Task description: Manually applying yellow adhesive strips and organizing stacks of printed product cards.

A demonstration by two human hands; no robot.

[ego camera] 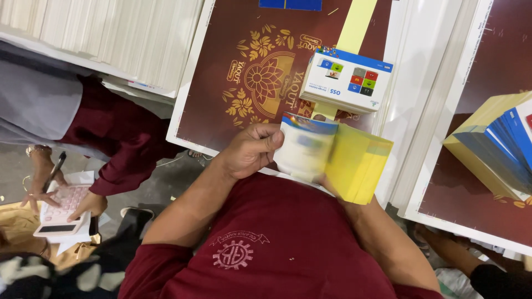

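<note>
1. The left hand (252,149) pinches the near edge of a stack of printed cards (332,158), thumb on top and fingers curled below.
2. The right hand (331,188) is mostly hidden under the stack's yellow side; it seems to support the stack from beneath, but how its fingers close cannot be told.
3. Just beyond the held stack, a second pile of white cards (346,80) rests on a maroon printed sheet (238,72).
4. Well off to the left of the grip, another person's hands rest on a pink calculator (61,213).
</note>
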